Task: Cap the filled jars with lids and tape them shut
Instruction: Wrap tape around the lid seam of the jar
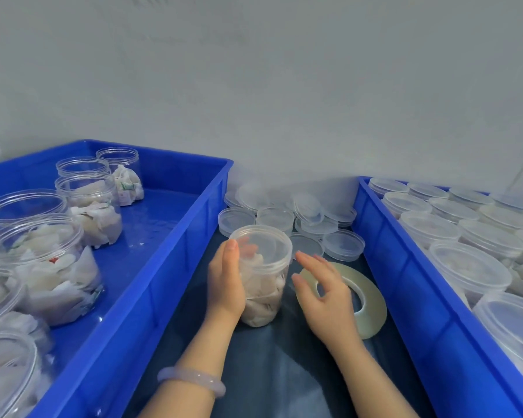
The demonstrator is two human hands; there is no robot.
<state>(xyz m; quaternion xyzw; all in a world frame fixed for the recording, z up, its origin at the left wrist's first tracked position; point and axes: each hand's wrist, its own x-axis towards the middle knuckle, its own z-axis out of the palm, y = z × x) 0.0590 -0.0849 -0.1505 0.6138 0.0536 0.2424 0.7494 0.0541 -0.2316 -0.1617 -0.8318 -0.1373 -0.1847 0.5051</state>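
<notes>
Gripping the jar (263,276) from its left side, the left hand (225,285) curls round the clear wall, fingertips showing through the plastic. The right hand (323,297) hangs just beside the jar with fingers spread and loose, holding nothing, over the tape roll (372,300) lying flat on the bench (284,372).

The jar stands upright between the two crates, and its lid (261,239) looks already seated, so capping seems done and taping is the step in hand. The next move probably calls for finding the free end of the tape, which I cannot make out, and running it across the seam while the left hand steadies or turns the jar.

The jar is a thin, glossy cylinder packed with pale, soft-looking sachets. The tape is a broad, translucent ring with a wide hole. Behind lie loose lids (341,244), shallow clear discs with raised rims. The left crate (169,267), smooth blue plastic, holds open jars (88,194); the right crate (405,267) holds capped jars (468,267).
</notes>
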